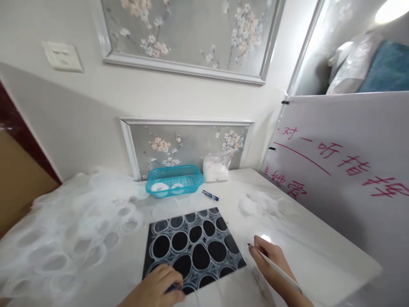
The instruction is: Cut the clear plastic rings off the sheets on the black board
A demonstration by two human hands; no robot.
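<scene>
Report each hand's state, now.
Left hand: curled at the near side of the black patterned sheet; whether it grips anything cannot be told.
Right hand: closed, holding a slim white pen-like tool.

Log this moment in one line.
left hand: at black sheet, near edge, grip unclear | right hand: holding white pen-like tool, right of sheet | blue basket: beyond sheet, white rings inside

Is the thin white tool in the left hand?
No, the right hand holds the thin white tool, while the left hand is at the near edge of the black patterned sheet.
</scene>
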